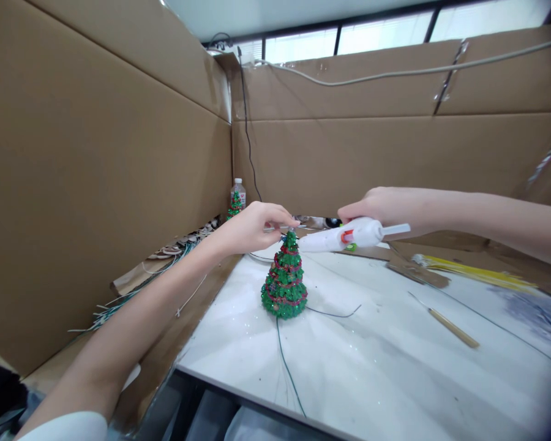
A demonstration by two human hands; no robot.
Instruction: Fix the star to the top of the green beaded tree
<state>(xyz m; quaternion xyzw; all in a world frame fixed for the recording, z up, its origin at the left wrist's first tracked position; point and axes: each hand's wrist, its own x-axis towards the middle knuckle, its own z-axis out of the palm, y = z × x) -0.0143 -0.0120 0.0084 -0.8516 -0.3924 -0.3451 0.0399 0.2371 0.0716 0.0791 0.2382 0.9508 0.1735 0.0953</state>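
Note:
A small green beaded Christmas tree (284,285), wound with red strands, stands upright on the white tabletop (349,367). At its tip, my left hand (261,225) has its fingers closed in a pinch; any small piece between them is too small to make out. My right hand (367,205) grips a white hot glue gun (340,236) with an orange switch. Its nozzle points left, close beside the upper part of the tree. A translucent glue stick (397,229) pokes out of the gun's back end. Thin dark green wires (287,367) stick out from under the tree.
On the right lie a wooden-handled pointed tool (454,327) and a bundle of yellow strips (477,273). A second small tree (234,205) and a plastic bottle (239,188) stand at the back corner. Cardboard walls (119,147) enclose the left and back. Wire bundles (142,293) lie along the left.

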